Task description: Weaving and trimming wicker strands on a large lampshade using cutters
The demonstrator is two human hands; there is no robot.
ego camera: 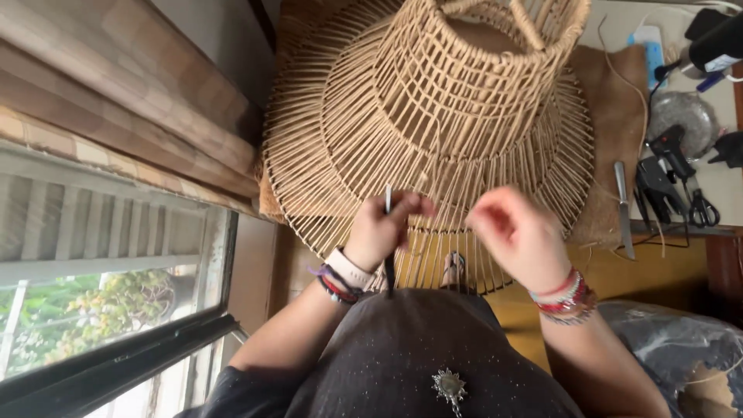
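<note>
table (727, 186) | burlap cloth (619, 101) | knife (624, 205) | scissors (703, 207) | wicker frame (433, 116)

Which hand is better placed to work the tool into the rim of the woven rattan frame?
Left hand: it grips the slim tool upright against the rim of the rattan frame. The right hand seems empty, blurred, just beside the rim.

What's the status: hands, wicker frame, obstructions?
Left hand grips a thin tool at wicker frame rim. Right hand closed, blurred, beside it. Knife lies clear.
</note>
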